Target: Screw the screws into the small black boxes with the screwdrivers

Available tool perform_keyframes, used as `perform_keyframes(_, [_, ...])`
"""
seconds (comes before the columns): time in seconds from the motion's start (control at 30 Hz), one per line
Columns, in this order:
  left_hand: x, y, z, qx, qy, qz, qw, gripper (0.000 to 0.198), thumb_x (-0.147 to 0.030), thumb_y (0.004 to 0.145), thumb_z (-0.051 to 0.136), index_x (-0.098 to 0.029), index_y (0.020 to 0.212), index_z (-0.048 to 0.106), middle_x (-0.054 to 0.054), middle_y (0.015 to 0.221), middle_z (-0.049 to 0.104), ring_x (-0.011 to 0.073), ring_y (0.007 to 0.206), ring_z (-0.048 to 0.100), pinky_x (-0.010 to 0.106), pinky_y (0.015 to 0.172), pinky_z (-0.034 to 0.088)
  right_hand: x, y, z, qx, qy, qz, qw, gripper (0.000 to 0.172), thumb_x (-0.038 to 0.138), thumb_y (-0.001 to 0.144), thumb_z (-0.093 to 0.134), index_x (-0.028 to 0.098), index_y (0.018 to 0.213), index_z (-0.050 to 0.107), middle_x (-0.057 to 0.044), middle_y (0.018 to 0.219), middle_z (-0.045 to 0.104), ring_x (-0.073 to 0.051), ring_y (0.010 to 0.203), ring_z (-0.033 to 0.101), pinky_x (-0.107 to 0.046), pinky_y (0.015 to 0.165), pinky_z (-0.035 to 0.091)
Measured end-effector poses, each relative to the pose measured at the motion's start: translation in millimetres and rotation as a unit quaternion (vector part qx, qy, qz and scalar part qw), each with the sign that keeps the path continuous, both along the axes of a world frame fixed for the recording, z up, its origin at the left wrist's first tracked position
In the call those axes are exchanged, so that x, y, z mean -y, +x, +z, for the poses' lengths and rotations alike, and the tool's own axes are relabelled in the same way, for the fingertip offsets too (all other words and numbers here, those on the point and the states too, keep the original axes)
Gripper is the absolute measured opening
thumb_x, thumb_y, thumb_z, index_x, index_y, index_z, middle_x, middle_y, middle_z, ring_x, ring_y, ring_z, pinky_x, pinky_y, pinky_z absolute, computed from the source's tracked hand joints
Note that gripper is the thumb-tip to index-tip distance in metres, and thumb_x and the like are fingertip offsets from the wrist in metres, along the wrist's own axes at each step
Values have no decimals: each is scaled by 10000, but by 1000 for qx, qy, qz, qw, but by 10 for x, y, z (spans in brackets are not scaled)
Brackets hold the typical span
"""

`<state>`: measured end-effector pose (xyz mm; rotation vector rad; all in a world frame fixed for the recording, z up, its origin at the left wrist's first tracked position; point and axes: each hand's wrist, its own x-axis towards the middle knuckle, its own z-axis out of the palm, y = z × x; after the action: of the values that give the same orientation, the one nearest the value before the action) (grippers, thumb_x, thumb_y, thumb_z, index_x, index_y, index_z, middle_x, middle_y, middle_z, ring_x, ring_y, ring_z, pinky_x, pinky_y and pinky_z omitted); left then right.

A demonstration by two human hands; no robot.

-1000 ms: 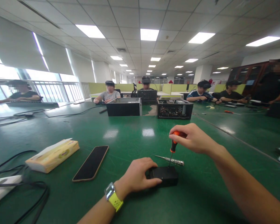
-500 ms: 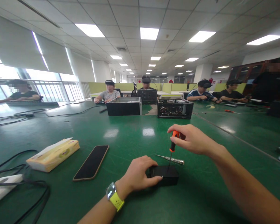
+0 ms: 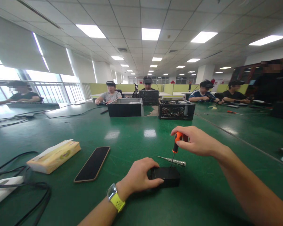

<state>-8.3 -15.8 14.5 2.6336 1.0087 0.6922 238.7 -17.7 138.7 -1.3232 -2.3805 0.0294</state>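
Observation:
My left hand (image 3: 143,175) grips the left end of a small black box (image 3: 168,176) that lies on the green table (image 3: 127,138). Between thumb and fingers, my right hand (image 3: 194,140) holds an orange and black screwdriver (image 3: 178,142) nearly upright. Its shaft points down to the top of the box, toward the far side; I cannot tell what the tip sits in. Just behind the box lies a second, slim screwdriver (image 3: 176,162) with a clear handle, partly crossed by the upright shaft.
To the left are a phone (image 3: 92,164), a tissue pack (image 3: 54,156), black cables (image 3: 41,185) and a white power strip (image 3: 6,190). Farther back stand a dark computer case (image 3: 125,110) and an open one (image 3: 176,110). Several people sit around the table; another person stands at right.
My right hand and the screwdriver have shifted very slightly to the right, and the grip on the handle has turned a little. My left hand and the box stay put.

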Motion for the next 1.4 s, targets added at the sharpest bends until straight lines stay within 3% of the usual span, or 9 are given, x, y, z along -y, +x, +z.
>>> perform_keyframes(0.13, [-8,-2,-9,0,-2,1,1000,369,-474,756,671,-188,987,647,45,910,660,202,825,600,296,733,472,-7,-18,-15,4,24,-41,999,282,471,869,530,239,957,666,-9,717,659,-158,616,544,-255,566,326])
perform_keyframes(0.37, [-2,-3,-7,1,1,-4,1000,351,-461,753,677,-189,974,645,39,899,658,197,817,595,284,725,468,20,-48,-9,-124,15,46,991,206,320,881,519,175,787,631,32,610,570,-104,552,475,-225,546,337])
perform_keyframes(0.73, [2,22,15,1,5,-4,1000,349,-462,754,681,-190,969,645,34,880,657,192,802,596,276,709,459,-24,-120,-101,-90,-9,65,994,199,304,893,523,183,775,627,37,636,585,-104,574,496,-233,571,341])
perform_keyframes(1.4, [-8,14,42,-21,23,-14,999,368,-504,797,636,-175,953,688,57,854,680,196,789,607,269,702,468,-13,-89,-59,-89,-6,79,993,218,316,898,520,171,784,637,22,672,605,-112,597,510,-237,587,350])
